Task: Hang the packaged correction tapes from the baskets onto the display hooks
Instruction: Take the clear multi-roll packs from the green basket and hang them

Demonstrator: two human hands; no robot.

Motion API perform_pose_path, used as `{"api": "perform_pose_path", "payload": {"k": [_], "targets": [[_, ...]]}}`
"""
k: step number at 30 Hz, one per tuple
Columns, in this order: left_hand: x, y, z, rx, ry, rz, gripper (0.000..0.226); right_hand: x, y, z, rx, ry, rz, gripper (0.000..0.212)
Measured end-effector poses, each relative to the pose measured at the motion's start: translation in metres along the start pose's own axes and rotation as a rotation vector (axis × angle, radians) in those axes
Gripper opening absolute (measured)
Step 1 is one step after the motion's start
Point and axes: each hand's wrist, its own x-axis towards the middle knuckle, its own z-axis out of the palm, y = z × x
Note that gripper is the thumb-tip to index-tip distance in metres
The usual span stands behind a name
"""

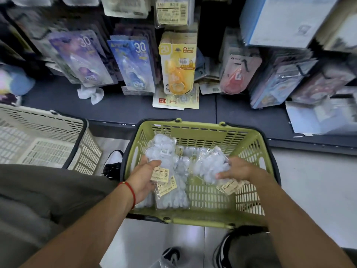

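Note:
A green basket [202,128] stands on the floor below the shelf, with several clear packs of pale blue correction tapes in it. My left hand [144,176] grips a stack of these packs [164,151] at the basket's left side, thumb on top. My right hand [239,170] holds another bundle of packs [210,165] at the basket's right. A further pack [173,198] lies on the basket floor between my hands. Display hooks above carry hanging packs: purple [83,57], blue [133,62], yellow [177,62] and red [237,74].
A beige basket [48,120] stands to the left of the green one. The dark shelf ledge [125,109] holds loose packs and a crumpled white wrapper [90,93]. A white box [286,20] sits at upper right. My shoes show on the pale floor.

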Motion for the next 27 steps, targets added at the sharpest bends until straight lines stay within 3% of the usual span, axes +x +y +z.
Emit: {"api": "perform_pose_path", "payload": {"k": [2,4,6,12,18,22,25,27], "targets": [[-0.007,0.005,0.008,-0.037,-0.022,0.033,0.053,-0.029,-0.031,-0.022,0.184,0.056,-0.074,0.041],[-0.018,0.014,0.019,-0.09,-0.077,0.044,0.045,-0.05,-0.061,-0.034,0.356,0.086,-0.173,0.053],[-0.03,0.026,0.033,-0.191,-0.171,0.06,0.066,-0.065,-0.095,-0.04,0.439,0.112,-0.245,0.058],[-0.069,0.088,0.06,-0.32,-0.37,0.373,0.096,-0.099,-0.182,-0.056,0.526,0.18,-0.499,0.03],[-0.1,0.167,0.071,-0.171,-0.352,0.62,0.155,-0.124,-0.231,-0.073,0.533,0.431,-0.651,0.051],[-0.115,0.224,0.068,-0.068,-0.338,0.874,0.139,-0.129,-0.259,-0.1,0.583,0.581,-0.712,0.035],[-0.12,0.258,0.063,0.055,-0.184,1.044,0.125,-0.131,-0.274,-0.125,0.613,0.761,-0.733,0.013],[-0.114,0.269,0.06,0.065,-0.095,1.123,0.113,-0.13,-0.28,-0.136,0.622,0.838,-0.732,0.021]]}}
